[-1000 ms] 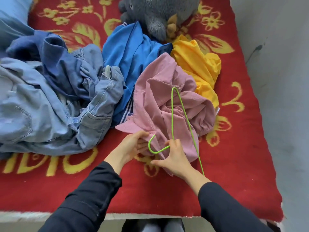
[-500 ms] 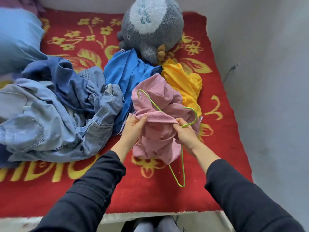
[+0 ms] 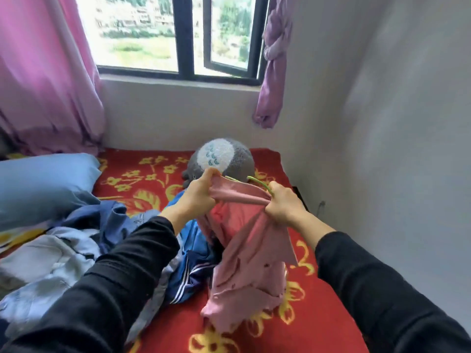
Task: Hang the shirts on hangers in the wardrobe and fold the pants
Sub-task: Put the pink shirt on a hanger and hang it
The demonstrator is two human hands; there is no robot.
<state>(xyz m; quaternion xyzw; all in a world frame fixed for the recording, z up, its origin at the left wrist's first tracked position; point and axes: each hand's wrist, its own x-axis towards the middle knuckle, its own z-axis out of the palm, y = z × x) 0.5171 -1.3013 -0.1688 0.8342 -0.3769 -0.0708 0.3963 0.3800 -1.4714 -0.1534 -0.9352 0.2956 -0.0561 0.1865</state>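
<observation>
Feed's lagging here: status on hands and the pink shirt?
Left hand and right hand grip pink shirt, held up. Green hanger shows at its top, meeting right hand. Nothing blocking.

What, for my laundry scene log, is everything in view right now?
pink shirt: one, pink, held up over the bed
hanger: one, green, wire showing at the shirt's top edge
jacket: one, blue with white stripes, on the bed behind the shirt
denim clothes: a pile, light and dark blue, left on the bed
pillow: one, blue, far left
plush toy: one, grey and white, far end of the bed
blanket: one, red with yellow flowers, covering the bed
pink curtain: one, left of the window
purple curtain: one, knotted, right of the window
window: one, black frame, far wall
left hand: black sleeve, grips the shirt's top
right hand: black sleeve, grips shirt and hanger
</observation>
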